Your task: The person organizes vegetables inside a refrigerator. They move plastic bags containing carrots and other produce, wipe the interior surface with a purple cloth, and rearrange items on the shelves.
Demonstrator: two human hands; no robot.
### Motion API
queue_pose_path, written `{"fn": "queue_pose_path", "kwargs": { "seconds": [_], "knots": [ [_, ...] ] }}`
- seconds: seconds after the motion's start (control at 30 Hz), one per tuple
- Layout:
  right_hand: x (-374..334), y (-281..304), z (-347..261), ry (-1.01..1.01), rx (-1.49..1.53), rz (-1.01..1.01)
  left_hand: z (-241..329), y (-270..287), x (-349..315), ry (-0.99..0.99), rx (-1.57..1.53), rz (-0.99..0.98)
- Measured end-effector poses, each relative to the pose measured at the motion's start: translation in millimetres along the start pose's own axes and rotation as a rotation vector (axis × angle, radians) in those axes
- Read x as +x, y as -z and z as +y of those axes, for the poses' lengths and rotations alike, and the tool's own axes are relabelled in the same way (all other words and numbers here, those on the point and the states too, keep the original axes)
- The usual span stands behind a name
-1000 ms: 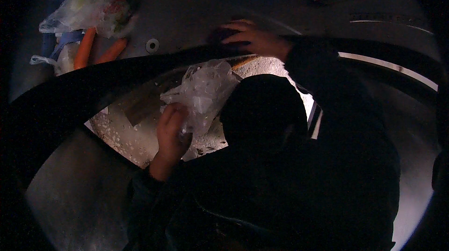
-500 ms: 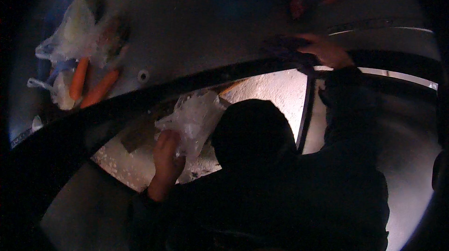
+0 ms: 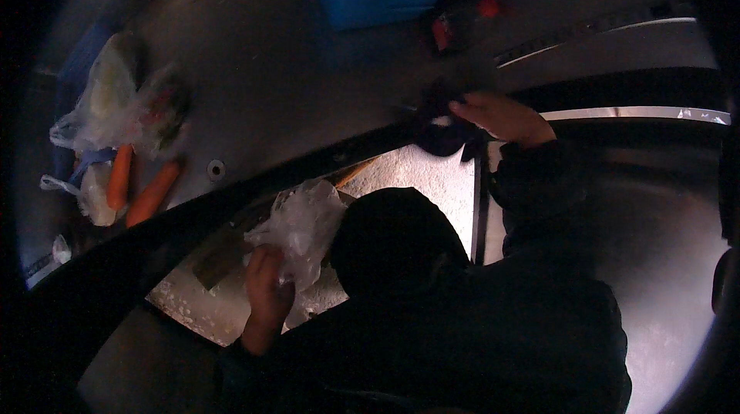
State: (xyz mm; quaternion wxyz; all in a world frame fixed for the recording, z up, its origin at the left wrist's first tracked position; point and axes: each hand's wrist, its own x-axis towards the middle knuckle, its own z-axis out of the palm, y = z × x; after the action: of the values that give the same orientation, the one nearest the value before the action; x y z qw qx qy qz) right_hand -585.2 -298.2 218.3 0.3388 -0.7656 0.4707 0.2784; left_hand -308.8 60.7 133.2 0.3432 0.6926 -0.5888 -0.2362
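Observation:
My left hand (image 3: 267,287) is closed on the lower left part of a crumpled clear plastic bag (image 3: 308,221), which sits below the counter's near edge. What the bag contains, if anything, cannot be made out. At the edge of the dark counter, my right hand (image 3: 505,119) has its fingers on a dark purple, cloth-like bundle (image 3: 445,136) with a small pale spot. Part of the bundle hangs over the edge; its exact kind is lost in the dark. A dark rounded shape (image 3: 401,240) fills the middle, between my forearms.
On the counter (image 3: 254,52), a blue crate (image 3: 370,7) with pale contents stands at the far side, beside a small dark-and-red item (image 3: 442,32). Two carrots (image 3: 153,194) and clear bags of produce (image 3: 108,98) lie at left. A metal strip (image 3: 617,115) runs along the right.
The view has shifted, bringing more of the blue crate into sight. The purple bundle now overlaps the counter's edge with my right hand on it. My left hand keeps the plastic bag.

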Motion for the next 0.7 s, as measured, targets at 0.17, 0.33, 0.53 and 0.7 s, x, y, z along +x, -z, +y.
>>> {"fn": "queue_pose_path", "kwargs": {
  "seconds": [0.17,0.33,0.53,0.7],
  "knots": [
    [2,-2,-13,0.059,0.331,0.339,1,-1,3,-0.093,0.044,0.072],
    [-11,14,-40,-0.089,0.766,0.433,5,1,7,-0.130,0.088,0.090],
    [59,3,-2,0.062,0.272,0.596,14,-2,25,-0.005,0.122,-0.037],
    [117,6,-73,0.463,0.236,0.677,6,-21,112,0.011,0.249,0.128]
  ]
}}
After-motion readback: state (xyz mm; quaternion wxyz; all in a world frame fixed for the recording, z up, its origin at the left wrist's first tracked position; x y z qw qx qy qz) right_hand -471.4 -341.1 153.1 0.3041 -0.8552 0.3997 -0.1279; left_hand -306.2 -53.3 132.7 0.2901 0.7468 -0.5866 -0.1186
